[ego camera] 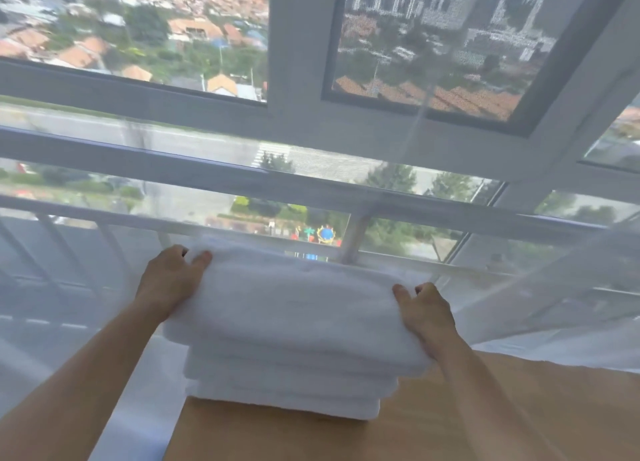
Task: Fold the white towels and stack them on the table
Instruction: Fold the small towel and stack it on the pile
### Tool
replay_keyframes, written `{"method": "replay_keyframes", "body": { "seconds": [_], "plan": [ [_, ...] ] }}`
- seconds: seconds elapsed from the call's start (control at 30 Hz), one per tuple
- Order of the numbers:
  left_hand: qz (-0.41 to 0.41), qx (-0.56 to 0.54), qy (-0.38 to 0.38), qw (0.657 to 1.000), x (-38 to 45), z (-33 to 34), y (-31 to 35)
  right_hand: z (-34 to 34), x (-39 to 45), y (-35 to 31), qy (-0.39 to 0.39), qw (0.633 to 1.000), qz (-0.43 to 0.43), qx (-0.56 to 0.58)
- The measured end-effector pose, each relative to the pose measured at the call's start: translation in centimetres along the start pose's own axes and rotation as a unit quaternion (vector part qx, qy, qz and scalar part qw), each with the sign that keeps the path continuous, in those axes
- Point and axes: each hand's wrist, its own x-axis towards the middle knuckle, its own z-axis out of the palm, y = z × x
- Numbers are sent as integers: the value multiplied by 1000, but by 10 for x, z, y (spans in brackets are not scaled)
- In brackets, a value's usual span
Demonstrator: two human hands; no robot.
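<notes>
A folded white towel (298, 308) lies on top of a stack of folded white towels (287, 388) at the far left end of a wooden table (485, 412). My left hand (171, 280) grips the top towel's left end, with the thumb on top and the fingers hidden underneath. At the right end my right hand (427, 317) holds the same towel the same way, thumb on top. The top towel sits slightly wider than the ones below it.
Directly behind the stack, a sheer white curtain (571, 287) hangs in front of a large window (304, 121) with a white railing (353, 242). The table's left edge runs just below the stack.
</notes>
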Motion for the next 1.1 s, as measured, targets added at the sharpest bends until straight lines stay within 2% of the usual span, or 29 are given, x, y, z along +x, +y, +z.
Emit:
{"method": "replay_keyframes", "body": {
  "seconds": [0.13, 0.3, 0.43, 0.53, 0.87, 1.03, 1.1],
  "plan": [
    [12, 2, 22, 1000, 10, -8, 7, -5, 10, -11, 37, 999, -19, 16],
    [-36, 91, -32, 995, 7, 8, -11, 12, 0, -6, 19, 1000, -6, -5],
    [-65, -8, -48, 997, 6, 9, -15, 7, 1, -2, -18, 998, 25, -58],
    [-54, -16, -41, 998, 2, 7, -13, 1, 2, 2, -54, 995, 46, -76],
    [-51, -182, -5, 982, -22, -18, -5, -9, -8, 11, 6, 1000, 17, -20],
    [-82, -140, -43, 986, -37, 1, -27, 5, -21, 22, -29, 999, 26, -25],
    [-98, -132, -51, 985, -34, 0, -32, 7, -23, 21, -22, 1000, 12, -19]
  ]
}}
